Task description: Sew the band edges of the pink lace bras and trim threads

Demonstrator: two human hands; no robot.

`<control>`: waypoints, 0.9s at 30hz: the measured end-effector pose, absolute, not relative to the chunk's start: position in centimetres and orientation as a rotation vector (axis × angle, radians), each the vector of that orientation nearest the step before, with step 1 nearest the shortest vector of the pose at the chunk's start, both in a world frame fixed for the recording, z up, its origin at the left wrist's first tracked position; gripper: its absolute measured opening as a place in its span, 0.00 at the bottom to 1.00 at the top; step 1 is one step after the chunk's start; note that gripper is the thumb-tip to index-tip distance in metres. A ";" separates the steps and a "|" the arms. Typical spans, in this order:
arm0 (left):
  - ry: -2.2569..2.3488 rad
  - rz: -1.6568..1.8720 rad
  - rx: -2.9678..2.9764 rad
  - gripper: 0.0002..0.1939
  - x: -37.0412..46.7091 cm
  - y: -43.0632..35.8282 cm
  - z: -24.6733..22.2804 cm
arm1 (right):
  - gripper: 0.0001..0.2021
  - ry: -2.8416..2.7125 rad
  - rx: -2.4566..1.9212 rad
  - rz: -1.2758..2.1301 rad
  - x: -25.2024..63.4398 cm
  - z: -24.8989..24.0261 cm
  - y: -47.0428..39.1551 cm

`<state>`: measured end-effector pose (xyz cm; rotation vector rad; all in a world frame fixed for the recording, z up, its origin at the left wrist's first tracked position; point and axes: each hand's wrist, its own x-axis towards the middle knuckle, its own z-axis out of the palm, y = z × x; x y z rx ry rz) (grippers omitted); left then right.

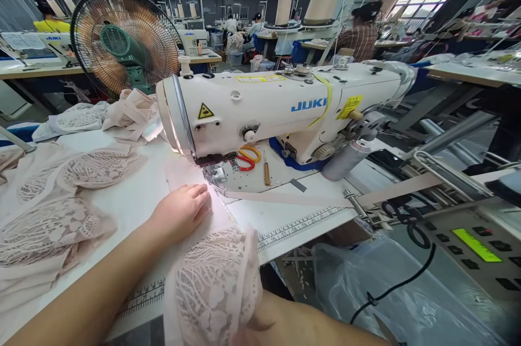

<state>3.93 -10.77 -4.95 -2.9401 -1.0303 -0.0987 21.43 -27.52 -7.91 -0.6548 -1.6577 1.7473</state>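
Observation:
My left hand [183,210] lies flat on pale pink fabric [220,216] just in front of the needle area of a white JUKI sewing machine [277,107]. Its fingers are stretched out and point toward the presser foot. The fabric runs under the machine head and joins a pale lace bra cup [215,281] at the table's front edge. Against that cup, low in the view, is my right hand [252,332]; lace and blur hide most of its fingers. A pale elastic band [293,199] stretches from the right toward the needle.
More lace bra pieces [52,216] lie on the left of the table. Red and yellow handled snips [248,159] and a small screwdriver [266,170] lie under the machine arm. A control box [476,248] stands right; a fan [122,42] stands behind.

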 end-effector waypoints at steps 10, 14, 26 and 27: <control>-1.003 -0.083 -3.076 0.23 4.0 -11.5 -2.7 | 0.32 -1.318 -0.339 1.791 19.5 -6.8 -25.3; -1.012 -0.072 -3.152 0.27 3.8 -11.4 -2.1 | 0.27 -1.218 -0.386 1.847 19.1 -8.1 -25.0; -1.201 0.006 -3.237 0.29 3.3 -10.8 -2.0 | 0.27 -0.877 -0.414 1.933 16.5 -8.4 -23.7; -1.217 0.014 -3.233 0.29 3.3 -10.8 -2.0 | 0.27 -0.845 -0.425 1.935 16.3 -8.3 -23.6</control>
